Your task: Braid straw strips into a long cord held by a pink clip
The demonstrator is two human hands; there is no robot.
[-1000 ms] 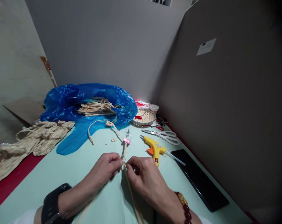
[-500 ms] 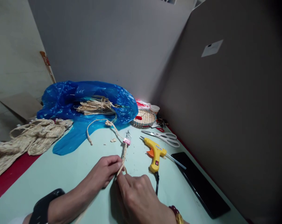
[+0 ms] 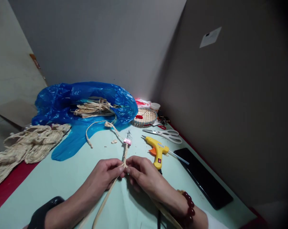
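Note:
A narrow braid of pale raffia [image 3: 125,152] runs toward me from a pink binder clip [image 3: 127,142] that grips its far end. At the near end of the braid, my left hand [image 3: 110,171] pinches raffia between thumb and forefinger. Close beside it, my right hand [image 3: 141,173] is closed on raffia at the same spot, the fingertips almost meeting. One long loose strand [image 3: 104,203] trails from the fingers down to the bottom edge. Another strand passes below my right forearm. Beyond the clip, a thin braided tail with a knot [image 3: 108,124] curves left.
A blue plastic bag [image 3: 86,92] holds a tied raffia bundle [image 3: 93,107]. Woven raffia pieces [image 3: 36,143] lie left. To the right are scissors [image 3: 166,135], a yellow glue gun [image 3: 158,151] and a black flat tray-like object [image 3: 206,181]. A round woven basket [image 3: 146,116] stands behind.
My right hand has moved up from below to beside my left fingertips and turned, so its thumb now shows. The strands have spread apart toward me. The view has shifted slightly.

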